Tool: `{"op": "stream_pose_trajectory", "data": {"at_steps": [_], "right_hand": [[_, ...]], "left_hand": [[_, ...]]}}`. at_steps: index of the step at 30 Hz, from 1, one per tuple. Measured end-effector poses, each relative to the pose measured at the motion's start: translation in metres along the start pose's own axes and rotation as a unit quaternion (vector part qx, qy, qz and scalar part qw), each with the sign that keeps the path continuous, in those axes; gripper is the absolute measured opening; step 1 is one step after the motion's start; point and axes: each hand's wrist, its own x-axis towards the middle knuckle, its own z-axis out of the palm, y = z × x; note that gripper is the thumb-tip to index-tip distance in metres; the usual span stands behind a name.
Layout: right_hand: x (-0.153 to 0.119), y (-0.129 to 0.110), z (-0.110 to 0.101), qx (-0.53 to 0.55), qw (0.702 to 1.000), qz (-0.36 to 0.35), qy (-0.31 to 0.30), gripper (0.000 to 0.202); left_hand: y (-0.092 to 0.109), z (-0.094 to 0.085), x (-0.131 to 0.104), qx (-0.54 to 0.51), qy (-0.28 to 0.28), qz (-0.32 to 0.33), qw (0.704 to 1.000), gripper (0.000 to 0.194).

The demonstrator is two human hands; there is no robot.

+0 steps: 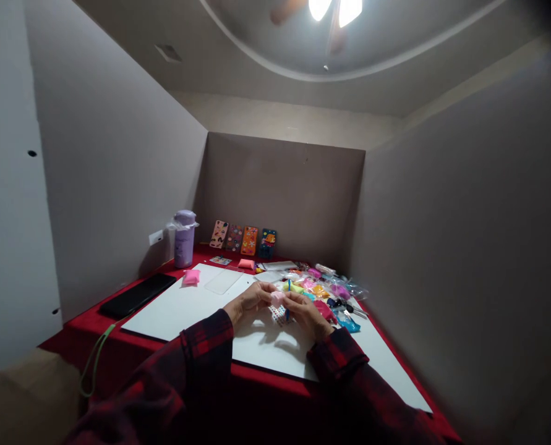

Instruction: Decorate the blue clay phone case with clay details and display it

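Between my two hands is a small pale pink lump [277, 298] that looks like soft modelling clay. My left hand [255, 295] pinches it from the left, and my right hand [303, 307] grips its right side. Both are raised a little over the white board [256, 346]. Just below the lump lies a sheet with small coloured dots [279, 315], partly hidden by my fingers. Something thin and blue shows beside my right fingers; I cannot make out its kind. A bright pink packet [191, 277] rests on the board's far left, near a clear flat phone case [224, 281].
Colourful clay packets [320, 290] and small tools [349, 307] crowd the board's right side. Several decorated phone cases [250, 240] lean against the back panel. On the left stand a purple bottle [185, 240] and a black flat case [138, 295]. Grey panels enclose the red-covered table [78, 321].
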Motion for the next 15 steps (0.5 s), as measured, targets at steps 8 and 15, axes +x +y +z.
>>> {"op": "stream_pose_trajectory", "data": {"at_steps": [8,15], "right_hand": [[0.005,0.01,-0.01,-0.034,0.999,-0.029,0.013,0.028],[0.014,0.017,-0.017,-0.052,0.998,-0.035,0.026,0.028]], "left_hand": [[0.011,0.007,-0.007,-0.017,-0.035,-0.002,0.999,0.015],[0.015,0.008,-0.007,-0.045,-0.046,0.007,0.998,0.012]]}}
